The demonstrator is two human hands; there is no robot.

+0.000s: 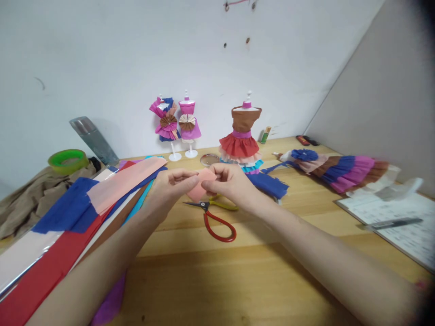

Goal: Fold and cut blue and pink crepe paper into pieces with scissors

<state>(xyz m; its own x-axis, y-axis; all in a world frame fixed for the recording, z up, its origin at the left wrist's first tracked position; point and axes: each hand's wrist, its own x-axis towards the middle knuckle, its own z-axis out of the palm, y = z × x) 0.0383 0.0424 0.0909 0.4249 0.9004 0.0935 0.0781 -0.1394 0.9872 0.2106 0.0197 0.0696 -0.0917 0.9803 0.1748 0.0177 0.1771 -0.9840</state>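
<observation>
Between my two hands is a small piece of pink crepe paper (200, 186), raised above the wooden table. My left hand (171, 183) pinches its left edge with thumb and fingers. On the other side, my right hand (229, 183) grips the right edge the same way. Just below lies a pair of scissors (220, 228) with one red and one yellow handle, its blades pointing left. Behind my right hand stands a small mannequin (242, 145) in a brown top and a layered ruffled skirt, whose lower part is partly hidden.
Coloured crepe paper strips (73, 246) cover the left side. Behind them are green tape (68, 160) and a bottle (93, 138). Two dressed mini mannequins (168, 122) stand by the wall. At right lie a ruffled dress (346, 172), blue paper (270, 184), and a pen (394, 223) on a printed sheet.
</observation>
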